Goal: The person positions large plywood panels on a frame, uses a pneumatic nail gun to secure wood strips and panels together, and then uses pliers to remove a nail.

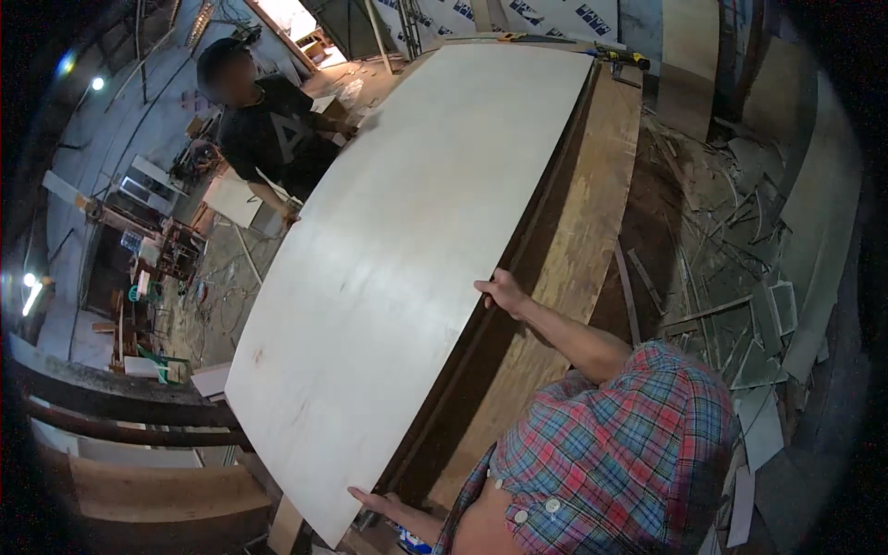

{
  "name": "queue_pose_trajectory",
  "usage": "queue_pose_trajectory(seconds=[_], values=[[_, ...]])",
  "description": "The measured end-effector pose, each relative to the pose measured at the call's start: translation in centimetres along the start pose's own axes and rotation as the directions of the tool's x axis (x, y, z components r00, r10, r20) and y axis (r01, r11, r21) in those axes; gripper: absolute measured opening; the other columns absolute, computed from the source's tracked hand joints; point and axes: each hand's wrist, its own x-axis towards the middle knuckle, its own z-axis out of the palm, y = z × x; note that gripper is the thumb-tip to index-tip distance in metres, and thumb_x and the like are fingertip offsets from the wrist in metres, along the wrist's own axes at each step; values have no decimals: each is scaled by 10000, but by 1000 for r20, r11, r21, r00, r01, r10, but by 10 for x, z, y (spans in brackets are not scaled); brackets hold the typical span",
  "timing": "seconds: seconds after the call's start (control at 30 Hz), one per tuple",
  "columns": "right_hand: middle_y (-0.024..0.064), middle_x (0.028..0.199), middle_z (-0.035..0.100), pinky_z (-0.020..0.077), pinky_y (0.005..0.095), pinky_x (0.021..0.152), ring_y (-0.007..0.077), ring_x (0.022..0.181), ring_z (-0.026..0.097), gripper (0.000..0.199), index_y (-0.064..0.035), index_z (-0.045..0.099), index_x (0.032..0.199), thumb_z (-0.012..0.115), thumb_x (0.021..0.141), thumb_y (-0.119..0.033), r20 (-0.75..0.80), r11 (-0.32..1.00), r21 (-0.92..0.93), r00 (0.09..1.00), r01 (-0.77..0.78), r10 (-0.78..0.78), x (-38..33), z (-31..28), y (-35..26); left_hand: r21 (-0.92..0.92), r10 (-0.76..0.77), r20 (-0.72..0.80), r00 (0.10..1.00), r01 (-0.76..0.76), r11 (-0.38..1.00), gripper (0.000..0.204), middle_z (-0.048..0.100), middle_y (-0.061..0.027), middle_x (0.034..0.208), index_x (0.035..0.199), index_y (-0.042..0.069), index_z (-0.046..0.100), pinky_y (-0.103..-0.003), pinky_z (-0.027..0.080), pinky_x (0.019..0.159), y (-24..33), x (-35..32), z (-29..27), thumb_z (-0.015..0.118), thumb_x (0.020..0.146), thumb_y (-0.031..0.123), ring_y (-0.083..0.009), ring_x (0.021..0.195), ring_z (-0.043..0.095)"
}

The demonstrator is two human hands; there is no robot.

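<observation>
grainy wood (592, 203) lies beside a smooth pale rectangular panel (398, 213), its edge pinched in left grip (377, 501) and right grip (504, 291).

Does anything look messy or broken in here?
Yes. Thin scraps lie jumbled on the right, pointing every which way, so it looks untidy. The big white sheet has small brownish smudges near its lower left edge; they stand out on its pale surface, but I can't tell whether they're dirt or damage.
</observation>
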Motion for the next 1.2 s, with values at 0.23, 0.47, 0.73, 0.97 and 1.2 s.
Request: queue_pose_trajectory(seconds=[0.23,0.47,0.73,0.97,1.2], values=[[18,723,545,452,245,439,99,489,532,182,-26,550,893,648,863,-176,0,999,46,1000,-3,3,-1,1,0,-2,18,91,996,-18,1000,709,119,-162,1536,1485,96,171,-457,84,1164,21,-21,5,232,966,576,-280,1432,93],[23,733,556,453,257,437,99,514,542,191,-24,563,899,663,844,-177,-4,1000,1,1000,-8,8,-9,14,16,83,21,74,997,-28,996,678,105,-146,1539,1492,121,151,-453,105,1170,60,-28,8,217,975,554,-273,1430,106],[27,726,566,462,256,456,111,542,551,200,-7,554,850,653,861,-180,-19,999,-10,998,-53,53,4,16,10,-117,-91,-36,995,86,989,667,313,-134,1430,1433,49,275,-376,296,1028,-50,58,-10,364,952,502,-270,1258,336],[36,731,600,450,264,476,128,537,551,160,-31,597,898,636,859,-181,-65,992,-61,992,-114,109,7,9,7,-558,-481,39,876,419,717,605,543,-103,1265,1365,14,409,-304,496,814,-151,96,-20,512,930,422,-237,1019,569],[16,690,526,410,282,500,113,580,494,233,-12,592,844,599,916,-234,90,975,-206,991,-77,97,26,16,17,-516,-452,-258,854,274,812,422,575,-67,975,1059,4,543,-332,400,743,-137,108,-8,613,892,385,-166,862,514]])
